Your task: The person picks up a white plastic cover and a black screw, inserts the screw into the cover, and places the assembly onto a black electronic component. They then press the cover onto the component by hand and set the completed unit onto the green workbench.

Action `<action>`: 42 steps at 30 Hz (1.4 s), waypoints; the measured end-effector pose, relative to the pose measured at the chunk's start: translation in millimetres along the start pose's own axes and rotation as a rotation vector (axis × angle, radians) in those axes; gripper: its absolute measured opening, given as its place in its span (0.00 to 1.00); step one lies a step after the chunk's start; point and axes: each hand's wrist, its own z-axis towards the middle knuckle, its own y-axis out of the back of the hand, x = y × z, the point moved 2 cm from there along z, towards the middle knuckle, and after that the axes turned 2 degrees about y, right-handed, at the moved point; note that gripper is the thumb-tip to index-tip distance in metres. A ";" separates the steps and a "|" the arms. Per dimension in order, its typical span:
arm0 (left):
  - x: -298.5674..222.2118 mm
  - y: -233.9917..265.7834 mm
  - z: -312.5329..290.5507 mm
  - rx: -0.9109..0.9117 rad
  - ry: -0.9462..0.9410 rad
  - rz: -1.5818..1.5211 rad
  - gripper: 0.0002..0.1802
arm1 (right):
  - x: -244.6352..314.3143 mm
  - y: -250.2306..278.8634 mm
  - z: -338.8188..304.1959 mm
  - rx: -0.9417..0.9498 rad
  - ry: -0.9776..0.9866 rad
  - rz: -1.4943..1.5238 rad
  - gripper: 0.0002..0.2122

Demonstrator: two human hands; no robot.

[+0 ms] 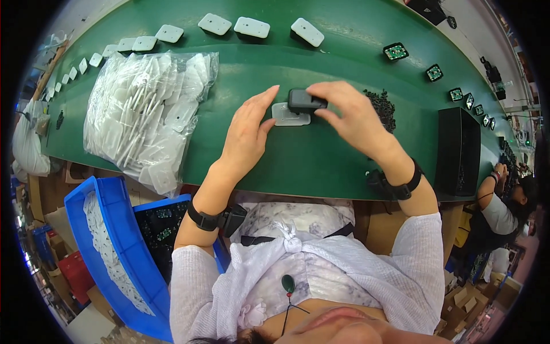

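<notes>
My right hand (pixel 350 112) pinches a small black plastic casing (pixel 301 101) between thumb and fingers. The casing sits above a pale translucent plastic cover (pixel 286 117) on the green table and partly hides it; whether the two touch I cannot tell. My left hand (pixel 247 126) is open just left of the cover, fingers stretched out and thumb apart, holding nothing. A heap of small black parts (pixel 382 109) lies right beside my right hand. To the left of my left hand rests a clear plastic bag (pixel 143 114) full of the same sort of pale covers.
Black casings with pale covers (pixel 251 27) form a row along the far side. Open casings with green circuit boards (pixel 395 52) line the right, near a black bin (pixel 458 153). Blue crates (pixel 109 229) stand below left. A co-worker (pixel 501 212) sits far right.
</notes>
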 end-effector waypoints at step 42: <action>-3.1 -6.8 3.6 0.059 -0.138 0.439 0.29 | -2.9 -25.0 18.9 0.190 -0.295 0.520 0.16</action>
